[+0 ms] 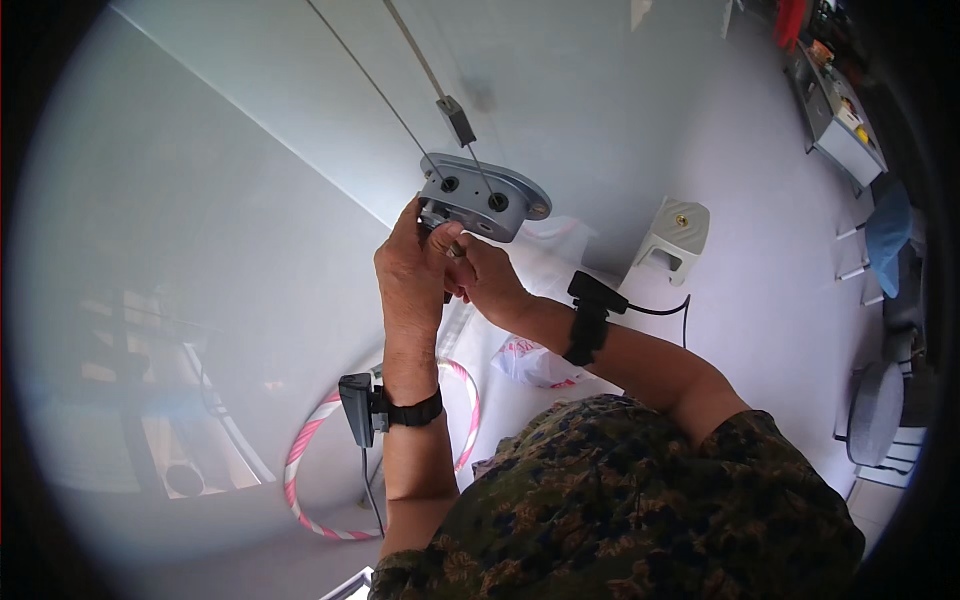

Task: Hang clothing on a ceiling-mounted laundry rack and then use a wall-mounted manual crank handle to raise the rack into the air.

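A grey metal crank housing [480, 196] is fixed to the wall, with two steel cables [367, 79] running up from holes in its top. On one cable sits a dark metal block [456, 120]. My left hand [411, 262] is at the front of the housing, its index finger along the left end and its thumb on a small metal part at the underside. Close against it, my right hand [484, 281] has its fingers curled around a small part, perhaps a handle, mostly hidden by the fingers. Black straps with small devices are on both forearms.
A white plastic stool [679, 229] stands on the floor to the right. Below my hands are a pink-and-white hoop [296, 450] and a plastic bag [536, 364] with red print. Farther right are a cabinet [847, 146], a blue chair [889, 232] and a grey round seat [876, 414].
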The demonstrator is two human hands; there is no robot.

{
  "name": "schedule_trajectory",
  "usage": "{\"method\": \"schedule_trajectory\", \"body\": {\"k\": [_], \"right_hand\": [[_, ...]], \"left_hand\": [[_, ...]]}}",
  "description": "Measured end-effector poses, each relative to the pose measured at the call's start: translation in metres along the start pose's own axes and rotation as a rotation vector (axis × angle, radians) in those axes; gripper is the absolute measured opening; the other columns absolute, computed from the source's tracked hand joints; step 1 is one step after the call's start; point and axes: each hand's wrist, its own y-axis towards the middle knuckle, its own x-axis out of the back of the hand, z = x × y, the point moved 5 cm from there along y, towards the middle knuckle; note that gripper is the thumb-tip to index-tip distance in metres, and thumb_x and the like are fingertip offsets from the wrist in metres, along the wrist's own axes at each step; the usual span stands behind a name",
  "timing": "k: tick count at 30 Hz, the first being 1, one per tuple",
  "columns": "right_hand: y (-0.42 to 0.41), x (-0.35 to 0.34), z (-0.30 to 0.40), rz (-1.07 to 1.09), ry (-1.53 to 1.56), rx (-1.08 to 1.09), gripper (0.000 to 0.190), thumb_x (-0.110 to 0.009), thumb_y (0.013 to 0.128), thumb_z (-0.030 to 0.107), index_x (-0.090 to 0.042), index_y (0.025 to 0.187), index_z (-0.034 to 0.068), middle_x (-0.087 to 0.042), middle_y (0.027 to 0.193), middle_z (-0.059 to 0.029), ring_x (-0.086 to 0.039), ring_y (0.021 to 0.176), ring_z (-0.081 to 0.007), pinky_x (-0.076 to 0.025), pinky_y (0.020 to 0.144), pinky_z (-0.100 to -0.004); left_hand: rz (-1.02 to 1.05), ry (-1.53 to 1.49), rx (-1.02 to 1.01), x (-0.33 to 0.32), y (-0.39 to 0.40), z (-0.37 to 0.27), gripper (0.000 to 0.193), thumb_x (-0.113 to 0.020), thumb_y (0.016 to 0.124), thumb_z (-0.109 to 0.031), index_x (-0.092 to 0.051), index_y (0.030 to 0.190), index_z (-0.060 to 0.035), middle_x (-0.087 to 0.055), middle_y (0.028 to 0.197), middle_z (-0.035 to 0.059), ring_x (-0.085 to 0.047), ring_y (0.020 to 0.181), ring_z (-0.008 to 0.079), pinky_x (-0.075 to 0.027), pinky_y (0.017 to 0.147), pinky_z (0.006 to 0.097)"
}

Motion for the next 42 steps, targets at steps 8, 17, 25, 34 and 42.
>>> {"method": "schedule_trajectory", "body": {"k": [8,17,25,34,42], "right_hand": [[-0.004,-0.01,-0.007,0.042,-0.016,-0.154,0.027,-0.049,0.088,0.02,-0.045,0.097,-0.005,-0.056,0.069,-0.0121,-0.056,0.053,-0.0154,-0.044,0.044,-0.0277],[-0.034,0.011,-0.014,-0.023,-0.81,0.0,0.022,-0.057,0.08,0.022,-0.057,0.09,0.002,-0.058,0.069,-0.0159,-0.059,0.067,-0.0302,-0.044,0.061,-0.0407],[-0.058,-0.012,0.099,0.195,-0.941,0.639,0.012,-0.058,0.079,0.019,-0.054,0.075,0.008,-0.056,0.064,-0.0091,-0.058,0.06,-0.0284,-0.043,0.05,-0.0379],[-0.065,0.029,0.201,0.036,-1.013,1.183,0.02,-0.069,0.066,0.009,-0.049,0.068,0.009,-0.047,0.059,-0.0042,-0.05,0.053,-0.0192,-0.039,0.047,-0.0335],[-0.06,0.052,0.195,0.031,-1.181,1.227,0.017,-0.062,0.067,0.009,-0.045,0.065,0.009,-0.044,0.058,-0.0024,-0.05,0.053,-0.0155,-0.041,0.048,-0.0291]], "left_hand": [[-0.004,0.022,0.072,0.013,0.002,0.023,0.058,-0.066,0.078,-0.035,-0.049,0.117,0.005,-0.063,0.075,0.0149,-0.053,0.045,0.0119,-0.042,0.041,0.0252],[-0.106,0.172,0.067,0.011,-0.002,0.129,0.032,-0.046,0.09,-0.029,-0.061,0.086,-0.0008,-0.06,0.074,0.0163,-0.056,0.063,0.0322,-0.044,0.062,0.039],[0.135,-0.648,0.408,-0.011,-0.022,0.121,0.029,-0.05,0.088,-0.027,-0.055,0.093,0.0007,-0.055,0.062,0.0048,-0.049,0.045,0.0111,-0.037,0.037,0.0213],[-0.093,-0.925,0.548,-0.004,-0.017,0.127,0.011,-0.058,0.08,-0.007,-0.057,0.08,0.0041,-0.057,0.062,0.0123,-0.041,0.04,0.0079,-0.025,0.032,0.0198],[-0.161,-0.92,0.525,0.007,0.003,0.137,0.007,-0.058,0.078,0.0,-0.056,0.077,0.0068,-0.057,0.063,0.0153,-0.04,0.039,0.0077,-0.024,0.031,0.0182]]}}
